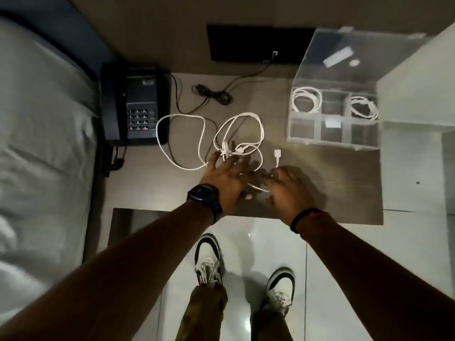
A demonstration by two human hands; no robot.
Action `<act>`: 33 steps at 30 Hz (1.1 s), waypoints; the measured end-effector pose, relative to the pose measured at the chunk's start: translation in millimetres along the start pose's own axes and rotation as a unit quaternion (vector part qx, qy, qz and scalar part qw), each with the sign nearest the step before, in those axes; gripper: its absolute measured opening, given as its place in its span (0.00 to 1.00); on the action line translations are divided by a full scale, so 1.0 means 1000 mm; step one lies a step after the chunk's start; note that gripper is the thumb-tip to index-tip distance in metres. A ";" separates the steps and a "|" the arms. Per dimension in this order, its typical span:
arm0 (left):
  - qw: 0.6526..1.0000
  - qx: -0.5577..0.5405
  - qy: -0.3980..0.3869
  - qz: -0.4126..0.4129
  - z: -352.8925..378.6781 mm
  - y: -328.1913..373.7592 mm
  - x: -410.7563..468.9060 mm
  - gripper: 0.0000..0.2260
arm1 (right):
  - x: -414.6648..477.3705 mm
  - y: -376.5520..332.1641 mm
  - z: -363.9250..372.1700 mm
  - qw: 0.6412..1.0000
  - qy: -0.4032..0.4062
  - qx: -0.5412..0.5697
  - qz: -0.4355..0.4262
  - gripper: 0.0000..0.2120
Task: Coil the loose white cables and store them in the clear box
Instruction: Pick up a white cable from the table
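Observation:
Loose white cables (pixel 236 134) lie tangled in wide loops on the wooden bedside table (pixel 344 183), one plug end (pixel 277 153) lying apart to the right. My left hand (pixel 225 177), wearing a dark watch, rests fingers spread on the tangle's near edge. My right hand (pixel 286 187) is curled over a cable strand near the plug end, fingers pinched on it. The clear box (pixel 332 139) stands at the right with its lid raised; a coiled white cable (pixel 306 99) sits in its back left compartment and another coil (pixel 364 108) in the back right.
A black telephone (pixel 135 104) sits at the table's left, its thin black cord (pixel 211 94) trailing toward a black panel (pixel 258 43) on the wall. A bed with grey sheets (pixel 41 143) runs along the left. My shoes stand on white floor tiles below.

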State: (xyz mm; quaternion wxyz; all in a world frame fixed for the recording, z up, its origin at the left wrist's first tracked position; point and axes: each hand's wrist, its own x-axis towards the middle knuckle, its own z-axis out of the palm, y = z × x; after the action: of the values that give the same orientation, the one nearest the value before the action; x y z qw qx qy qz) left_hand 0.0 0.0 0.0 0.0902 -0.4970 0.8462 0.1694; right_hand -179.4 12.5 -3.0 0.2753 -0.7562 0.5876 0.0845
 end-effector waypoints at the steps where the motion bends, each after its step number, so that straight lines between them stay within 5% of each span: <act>1: 1.000 0.008 0.000 0.020 0.004 -0.003 0.004 0.20 | 0.007 0.002 0.008 1.000 0.006 -0.012 -0.003 0.20; 6: 0.995 -0.010 0.089 0.053 0.006 -0.011 0.016 0.10 | 0.015 0.011 0.010 0.993 0.084 -0.057 -0.062 0.13; 11: 0.972 -0.075 0.223 -0.010 -0.027 -0.026 0.022 0.14 | 0.006 0.010 -0.038 0.979 0.185 0.019 -0.085 0.08; 18: 0.962 -0.066 0.258 -0.050 -0.110 -0.036 0.030 0.13 | -0.006 0.008 -0.127 0.962 0.249 0.030 -0.109 0.12; 24: 0.933 -0.295 0.204 -0.028 -0.221 0.020 0.018 0.08 | -0.030 -0.050 -0.251 0.897 0.284 0.337 -0.039 0.18; 26: 0.892 -0.386 0.226 -0.065 -0.281 0.037 0.012 0.12 | -0.043 -0.070 -0.321 0.869 0.281 0.408 -0.014 0.19; 30: 0.748 -0.571 0.331 -0.073 -0.419 0.067 -0.005 0.15 | -0.091 -0.113 -0.474 0.787 0.210 0.580 -0.014 0.20; 33: 0.703 -0.599 0.380 -0.044 -0.530 0.088 -0.024 0.14 | -0.149 -0.151 -0.579 0.767 0.130 0.624 -0.074 0.22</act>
State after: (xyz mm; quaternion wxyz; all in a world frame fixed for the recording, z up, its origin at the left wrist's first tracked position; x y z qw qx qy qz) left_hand -56.4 -140.7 515.9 -0.5484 -0.5055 0.5062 0.4331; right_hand -195.8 -137.0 595.0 0.6129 -0.4629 0.4831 -0.4203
